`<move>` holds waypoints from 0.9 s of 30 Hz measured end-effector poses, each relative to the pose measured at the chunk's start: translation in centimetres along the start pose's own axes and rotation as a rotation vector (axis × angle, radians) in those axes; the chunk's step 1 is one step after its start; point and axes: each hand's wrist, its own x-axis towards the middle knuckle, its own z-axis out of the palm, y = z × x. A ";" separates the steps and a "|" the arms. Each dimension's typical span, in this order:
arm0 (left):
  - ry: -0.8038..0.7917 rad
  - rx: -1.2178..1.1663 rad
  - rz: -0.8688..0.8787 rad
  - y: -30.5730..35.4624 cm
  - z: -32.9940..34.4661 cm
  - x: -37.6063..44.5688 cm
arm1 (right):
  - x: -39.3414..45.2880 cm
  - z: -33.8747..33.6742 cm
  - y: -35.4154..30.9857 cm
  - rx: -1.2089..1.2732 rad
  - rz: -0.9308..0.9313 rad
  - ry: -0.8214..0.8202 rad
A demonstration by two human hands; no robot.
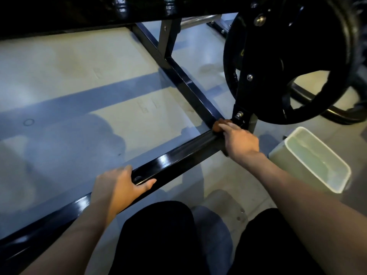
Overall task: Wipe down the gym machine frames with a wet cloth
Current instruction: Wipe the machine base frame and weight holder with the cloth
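Observation:
A glossy black gym machine frame lies low over the floor. Its near bar (178, 155) runs from lower left up to a corner joint, where a second bar (190, 84) runs away from me. My left hand (119, 185) grips the near bar, fingers over the top and thumb on the near side. My right hand (238, 139) presses a small brown cloth (218, 125) onto the corner joint; most of the cloth is hidden under the fingers. The bar surface shines wet between my hands.
A pale rectangular bin (278, 153) holding water stands on the floor right of my right arm. A large black weight plate (297, 62) hangs on an upright post just above the corner. My knees in dark clothing are at the bottom. The floor is pale with shadows.

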 end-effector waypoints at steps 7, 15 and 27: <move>0.032 -0.033 0.027 -0.2 0.1 -0.2 | -4.6 1.5 -6.0 0.112 -0.185 -0.043; 0.090 -0.072 0.070 -0.3 0.5 -0.1 | 1.5 0.6 3.6 0.068 -0.147 -0.047; 0.097 -0.029 0.074 -0.3 0.8 -0.2 | -7.1 -2.8 -5.8 1.564 0.261 -0.504</move>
